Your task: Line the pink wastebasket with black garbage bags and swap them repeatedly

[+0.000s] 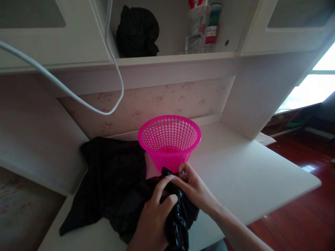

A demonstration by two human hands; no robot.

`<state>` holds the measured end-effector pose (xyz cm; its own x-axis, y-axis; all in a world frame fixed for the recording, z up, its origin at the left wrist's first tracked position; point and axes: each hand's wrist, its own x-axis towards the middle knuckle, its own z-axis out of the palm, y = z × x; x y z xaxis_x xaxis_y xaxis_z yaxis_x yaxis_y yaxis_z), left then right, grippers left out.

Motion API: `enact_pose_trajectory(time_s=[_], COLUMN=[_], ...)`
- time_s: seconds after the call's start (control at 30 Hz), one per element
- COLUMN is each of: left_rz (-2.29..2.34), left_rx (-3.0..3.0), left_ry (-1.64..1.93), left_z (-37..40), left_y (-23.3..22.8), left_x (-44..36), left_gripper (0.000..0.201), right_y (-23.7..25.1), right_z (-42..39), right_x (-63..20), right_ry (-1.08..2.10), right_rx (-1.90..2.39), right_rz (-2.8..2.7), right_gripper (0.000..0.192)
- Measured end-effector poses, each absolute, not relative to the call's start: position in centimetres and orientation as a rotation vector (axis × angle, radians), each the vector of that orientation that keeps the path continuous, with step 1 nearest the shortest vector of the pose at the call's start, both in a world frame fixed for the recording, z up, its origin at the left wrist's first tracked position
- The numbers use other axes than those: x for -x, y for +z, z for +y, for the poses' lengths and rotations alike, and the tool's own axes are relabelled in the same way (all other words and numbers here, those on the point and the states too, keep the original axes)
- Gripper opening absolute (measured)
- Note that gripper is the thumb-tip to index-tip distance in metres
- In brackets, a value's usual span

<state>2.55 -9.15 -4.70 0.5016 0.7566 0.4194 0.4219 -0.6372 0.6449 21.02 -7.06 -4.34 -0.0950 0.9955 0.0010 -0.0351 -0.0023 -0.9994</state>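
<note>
A crumpled, shiny black plastic bag (180,216) is gathered in both hands just in front of the pink basket (170,158). My left hand (154,218) grips its bunched folds, thumb and index finger closed near the top. The fingers of my right hand (195,190) pinch the upper edge of the same bag, touching or nearly touching the left fingertips. A tiny bluish spot shows at the right fingertips, too small to name. More black plastic (117,174) lies spread to the left; whether it is one piece with the held bag I cannot tell.
The white desk (243,174) ends at a rounded right corner above a red-brown floor (295,209). A white cable (78,101) hangs at upper left. On the shelf (178,60) overhead sit a black bundle (137,31), a clear container (197,26) and a green-and-red can (213,24).
</note>
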Motion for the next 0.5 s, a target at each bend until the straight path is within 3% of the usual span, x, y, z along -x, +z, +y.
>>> enact_pose_trajectory(time_s=[0.13,0.3,0.37,0.5], left_rz=[0.98,1.061,1.104,1.263], left_rx=[-2.495,-2.324,-2.129,-1.76], left_ry=[1.259,1.396,1.355,1.354], left_z=[-8.1,-7.6,-7.8,-8.1], left_y=[-5.2,-5.1,-5.2,-4.8], left_x=[-2.2,-2.3,-2.8,-4.0], left_gripper=[0.03,0.031,0.032,0.016], right_y=[-3.4,-2.1,-2.4,-3.9], right_z=[-8.1,-10.8,-11.4,-11.3], right_x=[-22.3,-23.0,-22.3,-20.9], right_ry=[1.179,0.885,0.701,0.415], right_rx=[1.045,1.044,1.208,1.431], right_rz=[-1.363,-2.032,-2.132,-1.973], right_gripper=[0.037,0.013,0.017,0.021])
